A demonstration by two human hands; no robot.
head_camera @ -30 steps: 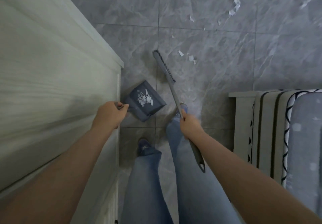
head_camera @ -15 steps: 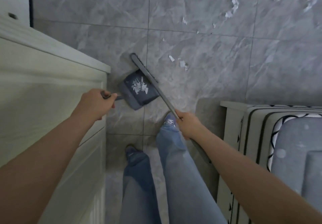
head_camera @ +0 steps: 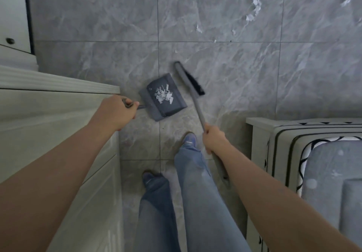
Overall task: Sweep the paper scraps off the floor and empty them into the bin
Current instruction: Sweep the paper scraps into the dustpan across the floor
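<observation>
Gripping with our left hand (head_camera: 115,112) the handle of the dark grey plastic dustpan (head_camera: 163,97) holding white paper scraps (head_camera: 164,95); our right hand (head_camera: 214,139) clamps the grey long-handled brush (head_camera: 189,80) just right of the dustpan. More torn paper bits (head_camera: 253,9) lie well beyond it.

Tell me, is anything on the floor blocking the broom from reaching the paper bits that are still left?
Nothing visible does. Bare tile floor lies between the broom, held by the right hand, and the loose paper scraps farther ahead.
</observation>
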